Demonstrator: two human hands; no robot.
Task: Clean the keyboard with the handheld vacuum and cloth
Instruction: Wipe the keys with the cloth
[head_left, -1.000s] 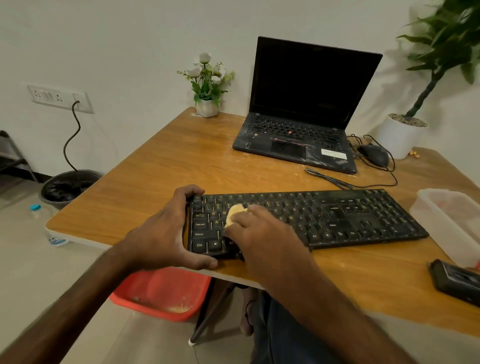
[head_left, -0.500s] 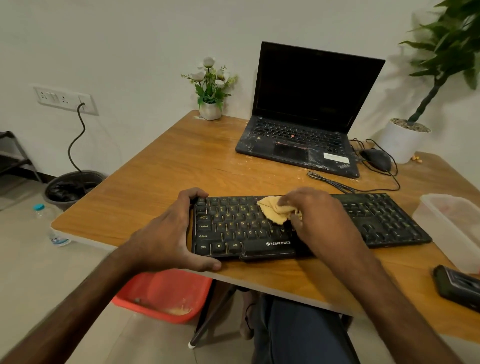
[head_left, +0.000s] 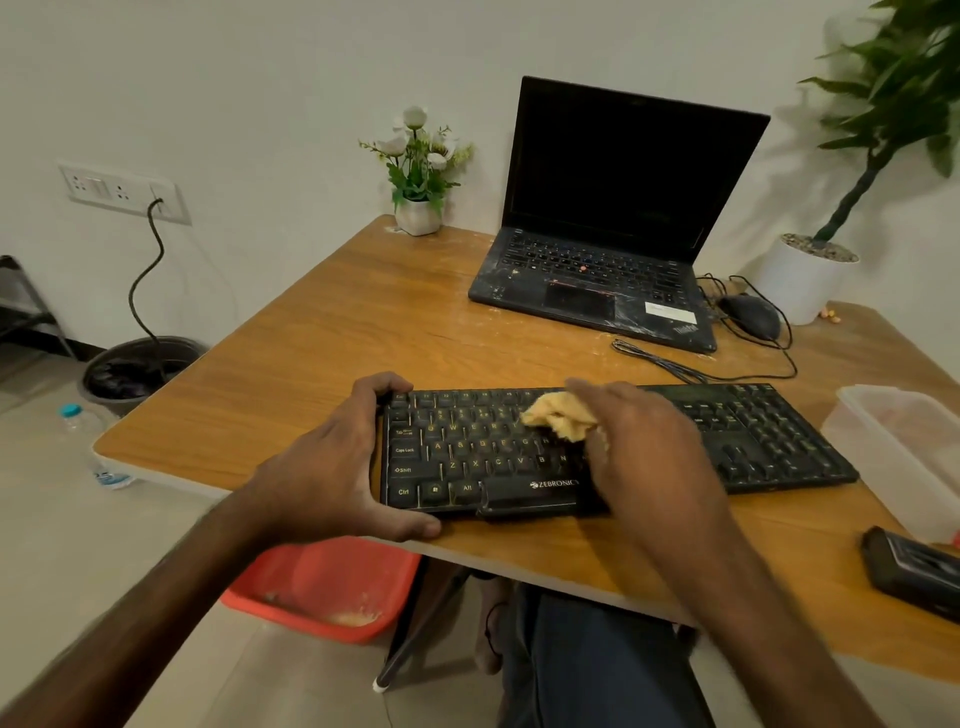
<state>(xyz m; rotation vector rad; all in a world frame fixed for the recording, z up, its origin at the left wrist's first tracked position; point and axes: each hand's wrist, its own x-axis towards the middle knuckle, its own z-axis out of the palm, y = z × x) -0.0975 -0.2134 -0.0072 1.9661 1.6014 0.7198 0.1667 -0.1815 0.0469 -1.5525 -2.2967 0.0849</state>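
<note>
Lying flat near the front edge of the wooden table, black full-size keyboard with yellow-lit legends, long side roughly parallel to that edge. Clamped at its left end by the left hand: fingers curled over the far corner, thumb stretched along the near edge, palm against the short side. Pressed onto the middle rows of keys, a crumpled yellow cloth, bunched under the fingers of the right hand, which closes on it from above with the wrist over the space bar; part of the cloth sticking out to the left of the fingertips. Resting at the table's right front corner, well apart from the keyboard, a dark oblong device, partly cut off by the frame; cannot tell whether it is the handheld vacuum. Just behind it, a translucent rectangular plastic container. Standing open at the back of the table, a black laptop with dark screen, smudged pale on its palm rest; to its right a black mouse with looped cable, and a white pot holding a green plant. At the far left corner, a small white vase of white flowers. Below the table edge, a red plastic tub on the floor.
</note>
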